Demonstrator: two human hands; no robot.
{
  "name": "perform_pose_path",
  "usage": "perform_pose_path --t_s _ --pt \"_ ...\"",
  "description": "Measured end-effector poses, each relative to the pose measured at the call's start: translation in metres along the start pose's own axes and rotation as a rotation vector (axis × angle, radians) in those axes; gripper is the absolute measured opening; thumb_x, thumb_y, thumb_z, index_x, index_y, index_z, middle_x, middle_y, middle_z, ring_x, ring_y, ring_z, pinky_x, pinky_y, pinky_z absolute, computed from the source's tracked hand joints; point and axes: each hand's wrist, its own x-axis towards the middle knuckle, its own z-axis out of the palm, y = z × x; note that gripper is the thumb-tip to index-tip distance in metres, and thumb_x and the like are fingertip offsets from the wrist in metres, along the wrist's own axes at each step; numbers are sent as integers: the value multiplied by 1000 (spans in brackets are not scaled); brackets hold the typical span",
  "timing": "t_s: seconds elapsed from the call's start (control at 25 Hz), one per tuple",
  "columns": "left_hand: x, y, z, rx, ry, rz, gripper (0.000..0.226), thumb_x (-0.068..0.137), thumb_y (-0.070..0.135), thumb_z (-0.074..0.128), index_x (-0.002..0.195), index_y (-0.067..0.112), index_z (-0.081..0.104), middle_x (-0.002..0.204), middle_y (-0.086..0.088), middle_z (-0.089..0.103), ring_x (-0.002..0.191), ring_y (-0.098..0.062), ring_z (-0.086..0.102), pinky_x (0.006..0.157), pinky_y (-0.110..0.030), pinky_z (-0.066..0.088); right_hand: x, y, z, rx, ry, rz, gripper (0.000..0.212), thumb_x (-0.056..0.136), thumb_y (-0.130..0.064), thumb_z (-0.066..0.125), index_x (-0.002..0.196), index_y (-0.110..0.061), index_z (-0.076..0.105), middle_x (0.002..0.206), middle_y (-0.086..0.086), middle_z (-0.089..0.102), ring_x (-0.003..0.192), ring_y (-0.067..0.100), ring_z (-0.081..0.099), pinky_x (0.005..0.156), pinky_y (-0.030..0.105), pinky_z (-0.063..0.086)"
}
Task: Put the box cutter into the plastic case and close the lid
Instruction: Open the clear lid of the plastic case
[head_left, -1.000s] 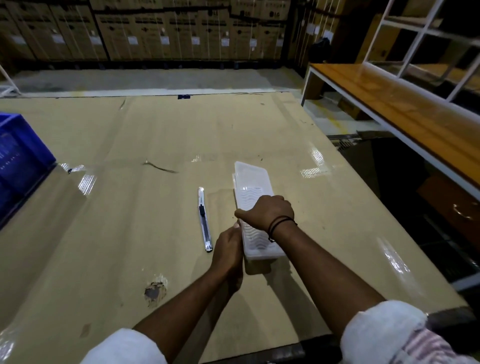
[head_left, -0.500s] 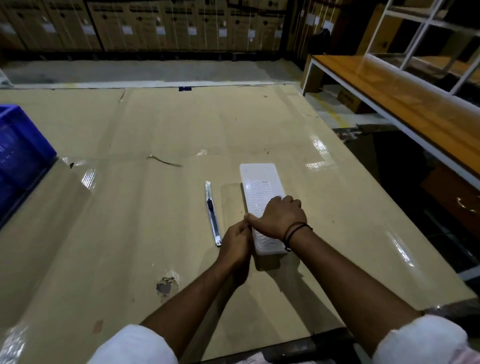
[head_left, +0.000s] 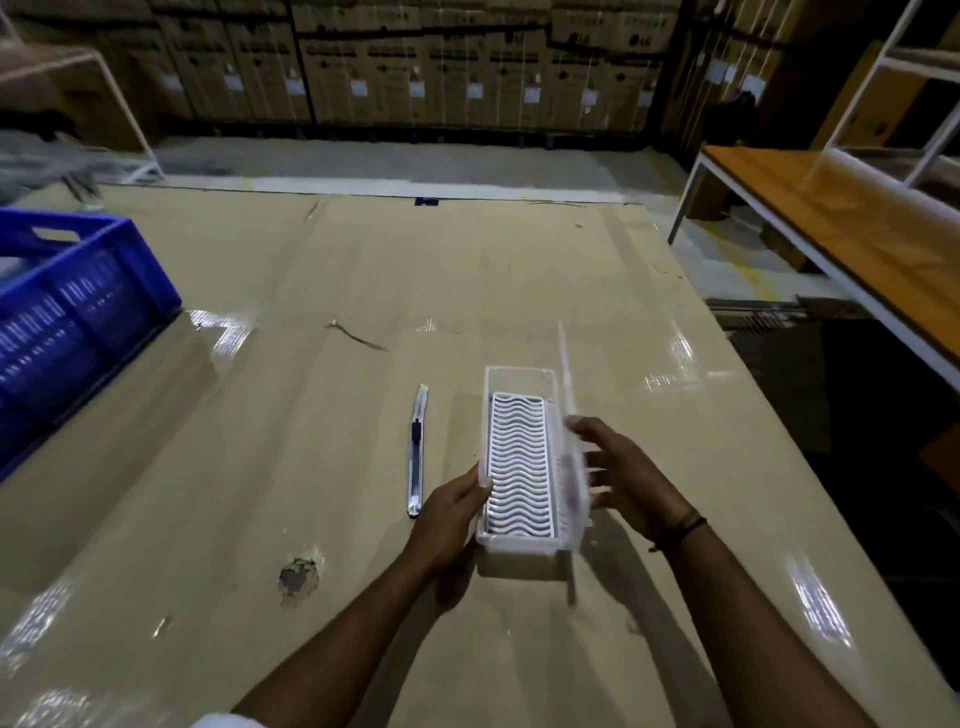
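Observation:
The clear plastic case (head_left: 519, 374) lies on the cardboard-covered table, its inside showing a white wavy grid insert. Its transparent lid (head_left: 569, 415) stands upright along the case's right side. My right hand (head_left: 628, 478) holds that lid from the right with fingers spread along it. My left hand (head_left: 449, 512) grips the case's near left wall. The box cutter (head_left: 417, 449), slim and silver with a black slider, lies flat on the table just left of the case, untouched.
A blue plastic crate (head_left: 78, 296) stands at the table's left edge. A torn spot (head_left: 297, 577) marks the cardboard near my left arm. An orange bench (head_left: 831, 228) with a white frame runs along the right, across a gap. Stacked cartons line the back wall.
The lid was flat on the case with my right hand pressing on it; now it is swung up to upright on the right side. The box cutter has not moved.

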Motion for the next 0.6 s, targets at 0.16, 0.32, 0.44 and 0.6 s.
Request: perform_pose_path --t_s 0.16,0.32,0.44,0.6 --pt "12 -17 0 96 46 -25 29 107 21 52 134 31 57 135 -2 66 122 -17 64 107 -34 51 3 38 -50 540 -142 82 55 93 -42 49 129 -3 61 125 27 64 117 47 58 106 57 41" --pt "14 -21 4 80 98 -31 38 106 23 54 143 21 58 134 -2 68 125 -19 66 112 -41 51 9 62 -63 451 40 159 38 93 -32 53 115 -2 61 106 24 65 94 41 65 84 50 53" --pt "14 -26 6 187 138 32 31 104 30 57 134 26 66 113 19 78 106 1 74 99 -29 58 10 65 -67 -232 374 -67 35 90 -12 60 124 -6 60 97 7 69 84 31 69 69 31 52" --pt "13 -31 12 217 147 79 40 95 44 65 133 30 68 110 18 81 103 -5 77 93 -30 61 11 69 -68 -583 499 -274 37 85 -1 58 121 -7 63 109 13 70 94 29 62 79 24 40"
